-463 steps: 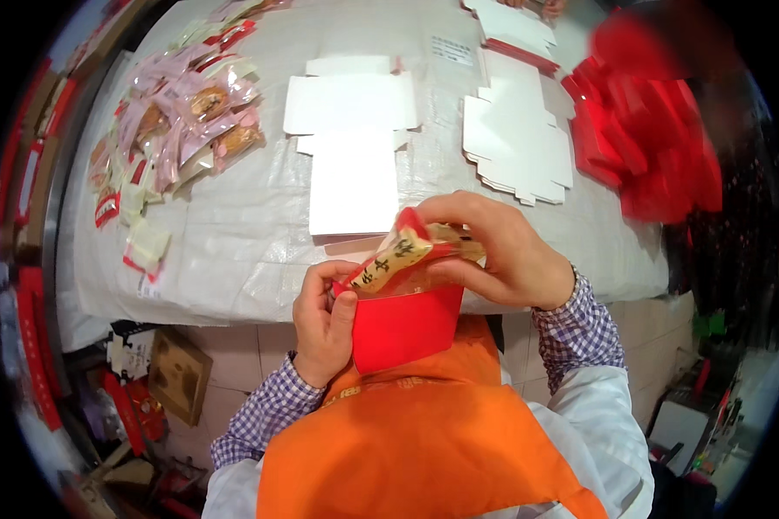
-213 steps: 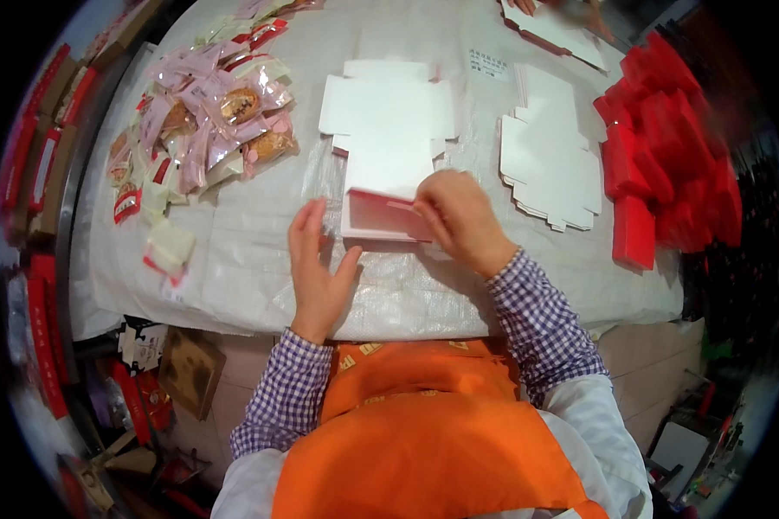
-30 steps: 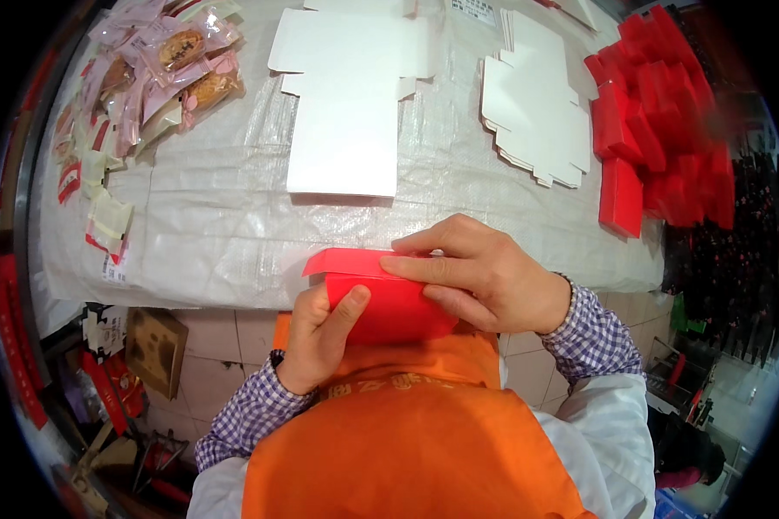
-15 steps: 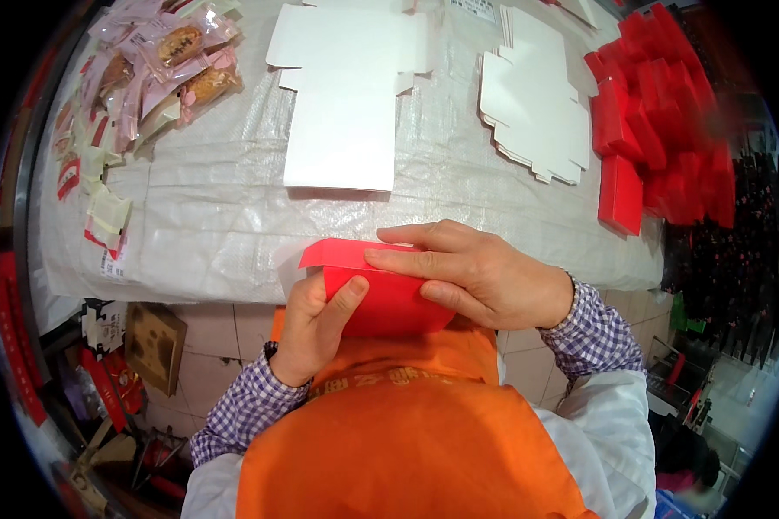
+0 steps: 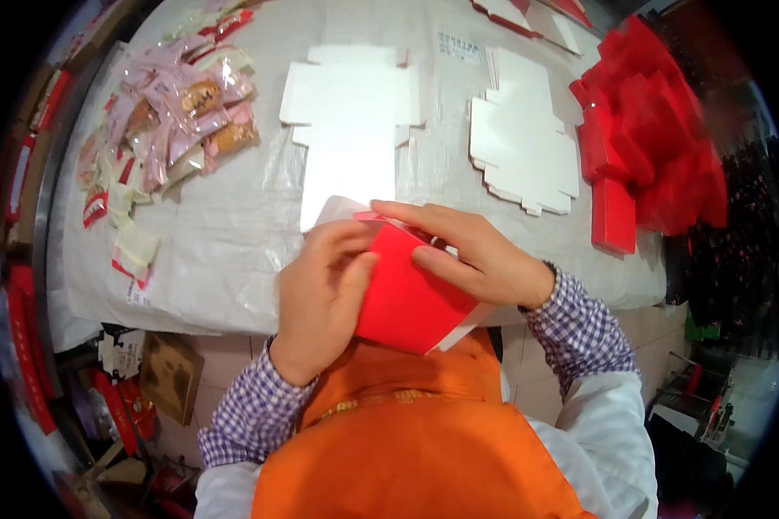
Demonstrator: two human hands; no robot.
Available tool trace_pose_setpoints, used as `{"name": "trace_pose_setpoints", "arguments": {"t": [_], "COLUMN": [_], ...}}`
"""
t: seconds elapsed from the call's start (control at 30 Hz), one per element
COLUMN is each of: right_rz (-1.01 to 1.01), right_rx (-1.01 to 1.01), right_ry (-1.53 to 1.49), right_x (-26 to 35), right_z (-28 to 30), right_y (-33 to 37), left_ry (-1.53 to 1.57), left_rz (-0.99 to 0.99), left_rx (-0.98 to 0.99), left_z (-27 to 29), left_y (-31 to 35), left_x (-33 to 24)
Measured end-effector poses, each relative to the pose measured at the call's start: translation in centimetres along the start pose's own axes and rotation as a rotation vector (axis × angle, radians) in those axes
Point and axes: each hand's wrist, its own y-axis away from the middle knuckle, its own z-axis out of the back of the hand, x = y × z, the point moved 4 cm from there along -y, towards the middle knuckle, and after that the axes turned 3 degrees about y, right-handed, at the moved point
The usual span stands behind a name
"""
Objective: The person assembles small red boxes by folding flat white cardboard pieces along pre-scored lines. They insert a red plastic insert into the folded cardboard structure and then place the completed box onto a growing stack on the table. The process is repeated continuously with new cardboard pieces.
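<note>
Both hands, left hand point(image 5: 320, 294) and right hand point(image 5: 472, 255), clamp a red box point(image 5: 407, 294) above the tabletop point(image 5: 234, 216) edge, steadying its flaps for folding.

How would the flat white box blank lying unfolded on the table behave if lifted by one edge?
The white box blank is probably light and fairly stiff, since it lies flat as thin card. Its flaps would likely hinge and droop. It might slide easily on the plastic table cover.

Packing workshop: flat box blanks point(image 5: 521, 138), wrapped pastries point(image 5: 182, 112).
</note>
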Motion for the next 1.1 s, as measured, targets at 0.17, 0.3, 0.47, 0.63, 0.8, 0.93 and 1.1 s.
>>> {"name": "trace_pose_setpoints", "arguments": {"t": [0.17, 0.3, 0.47, 0.63, 0.8, 0.93, 1.1], "right_rz": [-0.110, -0.162, -0.102, -0.140, -0.177, -0.138, -0.125], "right_rx": [-0.381, -0.536, -0.690, -0.714, -0.750, -0.769, -0.804], "right_ry": [-0.326, -0.473, -0.471, -0.363, -0.306, -0.168, -0.092], "right_x": [-2.1, -1.7, -2.6, -2.6, -3.7, -3.3, -3.1], "right_z": [0.1, -1.6, -4.6, -5.1, -6.2, -6.1, -6.4], "right_y": [1.8, 2.6, 3.8, 5.7, 7.1, 7.4, 7.8], "left_ry": [-0.264, 0.238, 0.158, -0.021, -0.078, -0.110, -0.127], "left_rz": [-0.183, 0.089, -0.063, -0.115, -0.139, -0.139, -0.139], "left_rx": [-0.335, -0.157, -0.118, -0.040, 0.049, 0.103, 0.122], "left_z": [3.0, -0.3, -1.7, -1.3, -1.8, -2.2, -2.3], "left_y": [2.4, 2.8, 3.2, 3.4, 3.6, 4.2, 4.5], "left_x": [1.0, 4.1, 2.6, 2.2, 1.5, 0.6, 0.2]}}
